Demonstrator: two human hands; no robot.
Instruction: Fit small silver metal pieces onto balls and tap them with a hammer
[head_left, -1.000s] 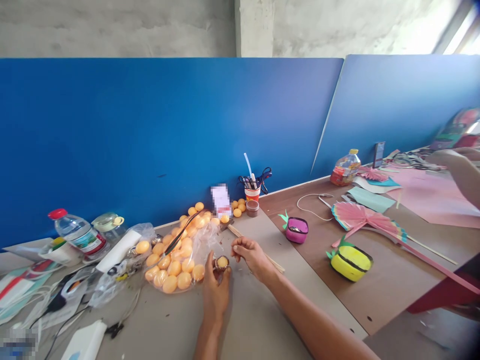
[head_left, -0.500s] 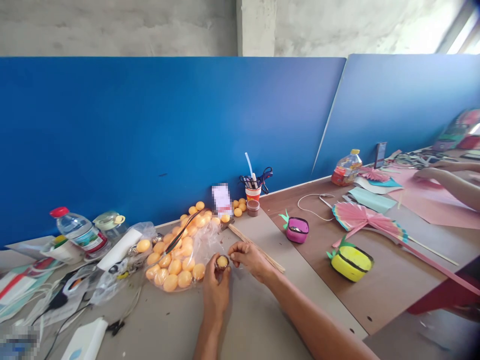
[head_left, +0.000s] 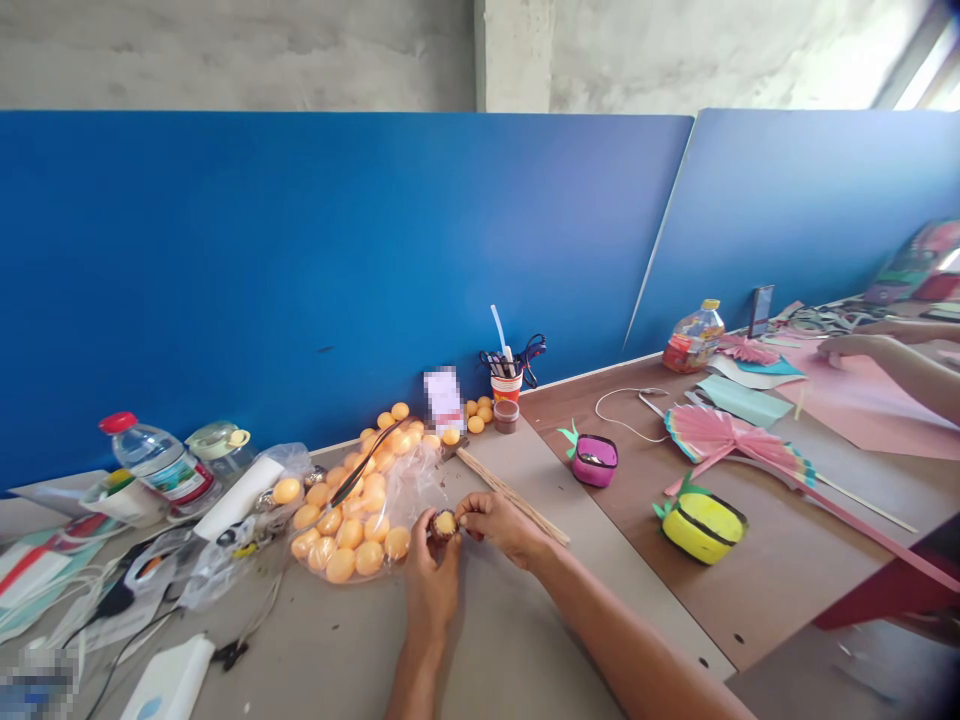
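Note:
My left hand (head_left: pixel 433 578) is closed around a small orange ball (head_left: pixel 445 523) whose edge is ringed with dark brown bits. The ball's pale orange top faces up between thumb and fingers. At its right side, my right hand (head_left: pixel 496 525) is in a pinch with the fingertips at the ball's rim; whatever is between them is too small to make out. Left of my hands lies a clear plastic bag (head_left: pixel 412 485) with several orange balls (head_left: pixel 369 558). Thin wooden sticks (head_left: pixel 517 497) lie just behind my right hand.
A small round tub of brown stuff (head_left: pixel 506 416) stands before a paper cup (head_left: pixel 505 385) of tools. Purple (head_left: pixel 595 459) and yellow (head_left: pixel 703 525) pouches and a pink paper fan (head_left: pixel 731 440) lie right. Bottles, cables and a white box (head_left: pixel 171 680) crowd the left. Another person's hands (head_left: pixel 862 348) work far right.
My right fingertips have moved slightly down and closer against the ball's rim. My left hand has barely shifted. The other person's hand has moved a little left.

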